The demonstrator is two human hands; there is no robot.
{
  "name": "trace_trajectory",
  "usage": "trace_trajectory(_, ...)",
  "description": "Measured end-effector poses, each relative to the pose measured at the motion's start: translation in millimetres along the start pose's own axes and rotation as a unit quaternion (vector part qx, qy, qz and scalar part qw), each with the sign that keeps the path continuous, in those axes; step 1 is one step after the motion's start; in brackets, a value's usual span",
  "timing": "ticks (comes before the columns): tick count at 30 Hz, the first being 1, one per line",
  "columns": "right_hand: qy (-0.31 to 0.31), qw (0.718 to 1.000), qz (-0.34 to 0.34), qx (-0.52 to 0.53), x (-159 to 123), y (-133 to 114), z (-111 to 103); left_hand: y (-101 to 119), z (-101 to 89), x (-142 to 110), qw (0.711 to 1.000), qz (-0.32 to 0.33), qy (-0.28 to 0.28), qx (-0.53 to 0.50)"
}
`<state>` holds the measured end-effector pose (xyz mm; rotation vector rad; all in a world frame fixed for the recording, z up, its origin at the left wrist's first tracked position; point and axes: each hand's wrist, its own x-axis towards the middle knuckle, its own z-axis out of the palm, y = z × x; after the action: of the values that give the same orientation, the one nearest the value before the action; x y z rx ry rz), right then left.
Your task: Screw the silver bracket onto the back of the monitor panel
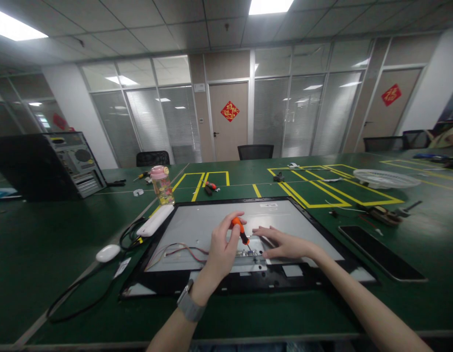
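One bottle [163, 189], contents unclear, held screwdriver [242, 231]

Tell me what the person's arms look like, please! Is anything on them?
The left arm wears a watch with a wide grey band. The right arm has no watch. No sleeves show on the forearms. The left grip and right grip wear no gloves.

My screwdriver [238, 225] was orange and black, the panel [204, 220] grey edged with black, the table [285, 315] green with yellow lines [257, 190].
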<state>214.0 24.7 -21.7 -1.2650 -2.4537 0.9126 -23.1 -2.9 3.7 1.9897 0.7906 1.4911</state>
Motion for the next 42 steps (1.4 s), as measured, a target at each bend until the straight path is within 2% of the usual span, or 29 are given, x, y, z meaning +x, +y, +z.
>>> trace_trajectory(7, 0.0, 1.0, -0.004, -0.003, 0.1, 0.5, -0.2, 2.7, 1.0, 0.8, 0.996, 0.068, 0.034, 0.042)
trace_trajectory(14, 0.002, 1.0, 0.0, -0.008, 1.2, 2.1, 0.7, 1.0, 0.5, -1.5, 0.999, -0.001, 0.004, -0.054)
trace_trajectory(21, 0.003, 1.0, -0.004, -0.003, 1.3, 1.6, 0.6, 0.4, 1.1, 2.1, 0.998, 0.024, 0.051, 0.011)
trace_trajectory(28, 0.002, 1.0, 0.002, 0.0, 0.6, 0.8, 0.4, 4.1, -0.2, 0.6, 0.999, 0.005, 0.023, -0.044)
trace_trajectory(33, 0.0, 1.0, 0.006, 0.003, 0.5, -0.7, -0.2, 2.2, 0.2, 2.9, 0.996, 0.028, 0.083, 0.021)
trace_trajectory(36, 0.0, 1.0, 0.008, 0.005, 0.5, 0.8, 0.1, 1.9, 1.0, 3.6, 0.994, 0.023, 0.101, 0.02)
trace_trajectory(42, 0.002, 1.0, -0.003, 0.002, 1.5, 4.7, 1.0, 4.1, 0.0, 2.4, 0.997, -0.014, 0.049, -0.059)
